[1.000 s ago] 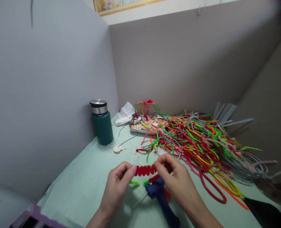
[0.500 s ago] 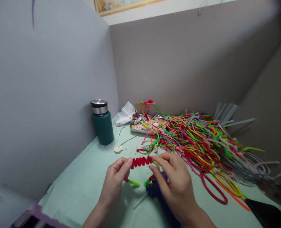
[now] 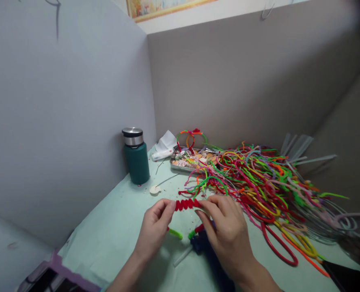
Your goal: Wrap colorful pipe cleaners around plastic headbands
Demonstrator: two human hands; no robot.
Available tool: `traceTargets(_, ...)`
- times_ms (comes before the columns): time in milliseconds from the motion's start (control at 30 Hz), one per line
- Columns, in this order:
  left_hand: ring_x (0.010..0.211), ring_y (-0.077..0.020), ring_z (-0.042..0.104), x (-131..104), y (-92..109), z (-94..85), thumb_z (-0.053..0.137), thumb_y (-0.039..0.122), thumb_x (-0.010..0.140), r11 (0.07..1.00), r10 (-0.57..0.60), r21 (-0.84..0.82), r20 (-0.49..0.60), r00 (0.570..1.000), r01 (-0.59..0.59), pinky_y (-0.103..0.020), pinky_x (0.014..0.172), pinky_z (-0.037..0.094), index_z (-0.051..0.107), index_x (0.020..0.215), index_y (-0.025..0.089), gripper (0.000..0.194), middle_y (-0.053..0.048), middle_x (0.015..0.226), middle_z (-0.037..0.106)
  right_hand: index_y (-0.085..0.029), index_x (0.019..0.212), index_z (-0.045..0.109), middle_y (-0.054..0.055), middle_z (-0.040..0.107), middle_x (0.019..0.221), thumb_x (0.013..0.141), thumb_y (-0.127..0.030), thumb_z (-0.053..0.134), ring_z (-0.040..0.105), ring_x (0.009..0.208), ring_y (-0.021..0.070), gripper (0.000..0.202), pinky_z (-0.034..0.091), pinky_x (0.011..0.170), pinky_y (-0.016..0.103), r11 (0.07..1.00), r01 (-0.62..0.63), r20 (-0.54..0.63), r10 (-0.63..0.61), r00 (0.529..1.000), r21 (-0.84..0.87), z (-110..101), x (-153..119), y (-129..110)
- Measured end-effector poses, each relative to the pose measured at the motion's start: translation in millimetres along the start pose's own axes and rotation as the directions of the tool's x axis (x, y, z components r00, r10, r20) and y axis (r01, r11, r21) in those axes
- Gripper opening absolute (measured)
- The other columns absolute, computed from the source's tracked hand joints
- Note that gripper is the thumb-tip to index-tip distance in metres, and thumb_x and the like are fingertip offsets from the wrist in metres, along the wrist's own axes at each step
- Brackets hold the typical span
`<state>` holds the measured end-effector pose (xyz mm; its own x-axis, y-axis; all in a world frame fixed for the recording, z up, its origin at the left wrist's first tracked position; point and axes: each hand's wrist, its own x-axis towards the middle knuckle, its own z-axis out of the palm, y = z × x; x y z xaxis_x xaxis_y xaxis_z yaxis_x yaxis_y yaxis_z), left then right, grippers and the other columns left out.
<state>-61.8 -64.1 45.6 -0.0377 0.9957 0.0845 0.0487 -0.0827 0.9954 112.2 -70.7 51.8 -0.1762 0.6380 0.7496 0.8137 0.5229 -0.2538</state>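
We hold a red crimped strip level above the tabletop, stretched between our two hands. Our left hand pinches its left end between thumb and forefinger. Our right hand meets the other end with its fingertips, the thumb just below in a narrow curl — we cannot tell whether it grips the strip there.

Beneath us lies a dark blue tool, partly hidden by our right hand, with a translucent stick by its left end. A bright green tip shows beside our left hand, and a red-and-green fuzzy piece lies by the tool.

Farther back and to the right spreads a tangled pile of fuzzy stems — red, green, pink, yellow — touching a metal tray of small pieces. A green bottle stands upright near the left wall, with crumpled white paper just behind.
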Motion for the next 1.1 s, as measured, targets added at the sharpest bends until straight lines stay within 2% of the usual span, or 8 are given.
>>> traceTargets(67, 0.063, -0.0117, 0.046, -1, 0, -0.3, 0.052, 0.041, 0.083, 0.992, 0.105, 0.069, -0.047, 0.993, -0.101, -0.021, 0.057, 0.039, 0.061, 0.091, 0.018, 0.026, -0.001, 0.071, 0.053, -0.017, 0.095, 0.063, 0.008, 0.058, 0.087, 0.086, -0.02, 0.052, 0.051, 0.081, 0.0213, 0.014, 0.037, 0.072, 0.036, 1.0, -0.006, -0.001, 0.006, 1.0, 0.003, 2, 0, 0)
traceTargets(133, 0.075, -0.014, 0.052, -3, -1, -1.1, 0.055, 0.035, 0.082, 0.946, 0.287, 0.187, -0.101, 0.953, -0.265, -0.025, 0.069, 0.044, 0.06, 0.104, 0.021, 0.026, -0.004, 0.09, 0.057, -0.017, 0.093, 0.062, 0.008, 0.057, 0.087, 0.086, -0.019, 0.052, 0.051, 0.082, 0.0215, 0.012, 0.038, 0.073, 0.036, 1.0, -0.005, -0.011, 0.005, 1.0, 0.01, 3, 1, 0)
traceTargets(233, 0.093, -0.0181, 0.054, -5, -4, -2.3, 0.065, 0.023, 0.075, 0.768, 0.588, 0.382, -0.101, 0.802, -0.515, -0.031, 0.085, 0.044, 0.062, 0.103, 0.024, 0.028, -0.006, 0.105, 0.054, -0.017, 0.091, 0.061, 0.008, 0.057, 0.087, 0.086, -0.019, 0.052, 0.05, 0.082, 0.0217, 0.011, 0.037, 0.073, 0.037, 1.0, 0.001, -0.02, -0.001, 1.0, 0.015, 3, 2, -2)
traceTargets(300, 0.098, -0.0201, 0.053, -5, -4, -2.3, 0.066, 0.017, 0.074, 0.67, 0.677, 0.451, -0.047, 0.734, -0.589, -0.032, 0.086, 0.044, 0.065, 0.1, 0.025, 0.028, -0.007, 0.107, 0.054, -0.017, 0.091, 0.061, 0.008, 0.057, 0.087, 0.086, -0.018, 0.052, 0.05, 0.082, 0.0217, 0.01, 0.037, 0.073, 0.037, 1.0, 0.005, -0.018, -0.005, 1.0, 0.017, 2, 2, -3)
traceTargets(433, 0.096, -0.021, 0.054, -3, -2, -1.2, 0.06, 0.013, 0.077, 0.6, 0.694, 0.504, 0.059, 0.718, -0.621, -0.033, 0.081, 0.047, 0.068, 0.098, 0.028, 0.027, -0.008, 0.105, 0.058, -0.018, 0.092, 0.06, 0.007, 0.057, 0.086, 0.086, -0.018, 0.053, 0.05, 0.081, 0.0213, 0.009, 0.037, 0.073, 0.037, 1.0, 0.008, -0.014, -0.007, 1.0, 0.026, 2, 1, -5)
traceTargets(600, 0.092, -0.02, 0.056, 1, 2, -0.4, 0.059, 0.01, 0.078, 0.57, 0.728, 0.492, 0.071, 0.682, -0.659, -0.033, 0.081, 0.047, 0.069, 0.1, 0.028, 0.03, -0.007, 0.097, 0.063, -0.017, 0.089, 0.06, 0.007, 0.056, 0.085, 0.086, -0.018, 0.053, 0.049, 0.08, 0.0213, 0.008, 0.037, 0.072, 0.036, 0.999, 0.004, -0.003, -0.004, 1.0, 0.035, 2, 1, -6)
traceTargets(800, 0.091, -0.0187, 0.058, 4, 0, -0.3, 0.055, 0.011, 0.082, 0.559, 0.713, 0.515, 0.103, 0.694, -0.65, -0.03, 0.078, 0.048, 0.067, 0.101, 0.025, 0.027, -0.008, 0.1, 0.063, -0.017, 0.089, 0.06, 0.007, 0.056, 0.083, 0.086, -0.017, 0.053, 0.049, 0.08, 0.0211, 0.007, 0.036, 0.071, 0.036, 0.998, 0.004, -0.001, -0.004, 1.0, 0.062, 3, 1, -5)
traceTargets(1100, 0.086, -0.0171, 0.056, 11, -4, -2.8, 0.06, 0.005, 0.077, 0.342, 0.826, 0.551, 0.211, 0.523, -0.762, -0.031, 0.076, 0.049, 0.064, 0.103, 0.02, 0.031, -0.006, 0.094, 0.065, -0.017, 0.086, 0.06, 0.006, 0.056, 0.082, 0.085, -0.018, 0.055, 0.049, 0.079, 0.0209, 0.005, 0.037, 0.071, 0.037, 0.997, 0.008, -0.022, -0.007, 1.0, 0.075, 4, 0, -2)
